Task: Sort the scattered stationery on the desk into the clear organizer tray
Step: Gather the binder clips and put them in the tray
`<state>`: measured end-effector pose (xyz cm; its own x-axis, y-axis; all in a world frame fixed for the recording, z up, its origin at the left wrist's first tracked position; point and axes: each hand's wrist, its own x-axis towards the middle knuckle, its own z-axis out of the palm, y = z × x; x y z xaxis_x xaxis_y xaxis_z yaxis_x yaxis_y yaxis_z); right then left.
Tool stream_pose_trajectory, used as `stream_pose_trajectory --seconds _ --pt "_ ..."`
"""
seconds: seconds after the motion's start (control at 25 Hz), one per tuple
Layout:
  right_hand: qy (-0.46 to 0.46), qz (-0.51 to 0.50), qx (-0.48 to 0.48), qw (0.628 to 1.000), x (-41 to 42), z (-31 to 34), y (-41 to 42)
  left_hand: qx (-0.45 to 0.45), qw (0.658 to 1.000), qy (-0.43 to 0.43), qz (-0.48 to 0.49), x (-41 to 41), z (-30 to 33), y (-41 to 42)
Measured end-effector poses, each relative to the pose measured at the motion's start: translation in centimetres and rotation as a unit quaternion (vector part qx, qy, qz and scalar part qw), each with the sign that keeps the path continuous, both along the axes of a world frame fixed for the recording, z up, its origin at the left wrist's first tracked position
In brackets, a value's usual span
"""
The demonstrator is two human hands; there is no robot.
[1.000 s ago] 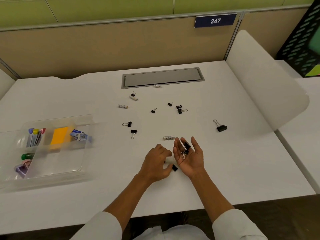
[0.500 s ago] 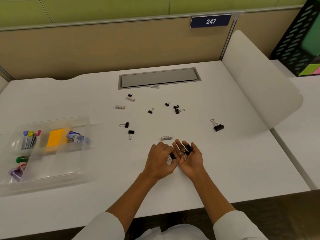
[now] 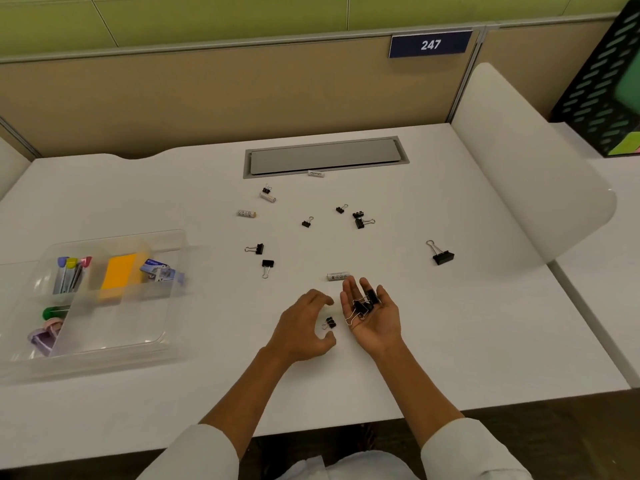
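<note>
The right hand lies palm up on the white desk, fingers spread and slightly curled, cupping a small heap of black binder clips in the palm; their wire handles stick out toward the thumb side. The forearm runs back toward the body in a white sleeve.

The left hand is palm down just beside it, fingers and thumb arched apart in a loose claw. A single small clip sits in the gap between thumb and fingertips; whether the fingers touch it is hard to tell from this angle, and it may rest on the desk rather than in a pinch.

A white cylindrical item lies just beyond the right fingertips. Further out, loose clips are scattered: two to the left of centre, a cluster near the middle, one left of that cluster, and a larger clip well apart on the right. More white cylinders lie toward the grey cable hatch.

The clear organizer tray stands at the left edge of the desk, well apart from both hands. Its rear compartments hold coloured pens, an orange pad and a blue stapler.
</note>
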<state>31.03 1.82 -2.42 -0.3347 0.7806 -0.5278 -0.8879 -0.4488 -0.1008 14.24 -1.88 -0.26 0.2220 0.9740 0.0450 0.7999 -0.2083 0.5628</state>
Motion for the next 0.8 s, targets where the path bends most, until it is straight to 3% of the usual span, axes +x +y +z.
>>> stream_pose_trajectory --seconds 0.08,0.32,0.48,0.6,0.8 --pt "0.003 -0.003 -0.003 1.000 0.0 0.0 0.2 -0.048 0.997 0.043 -0.043 0.0 -0.5 0.1" --pt "-0.009 -0.003 -0.005 1.000 -0.2 -0.4 0.3 -0.039 0.996 0.065 -0.045 0.3 -1.1 0.6" --pt "-0.021 0.004 -0.004 1.000 -0.4 -0.5 0.2 -0.026 0.999 -0.017 -0.009 0.1 -0.6 0.7" --pt "-0.045 0.010 -0.004 0.999 -0.6 -0.4 0.2 0.059 0.992 -0.107 0.043 0.4 0.1 1.0" --pt "-0.083 0.031 -0.003 0.996 -0.6 -0.1 0.0 0.103 0.982 -0.151 0.043 2.7 1.4 2.4"
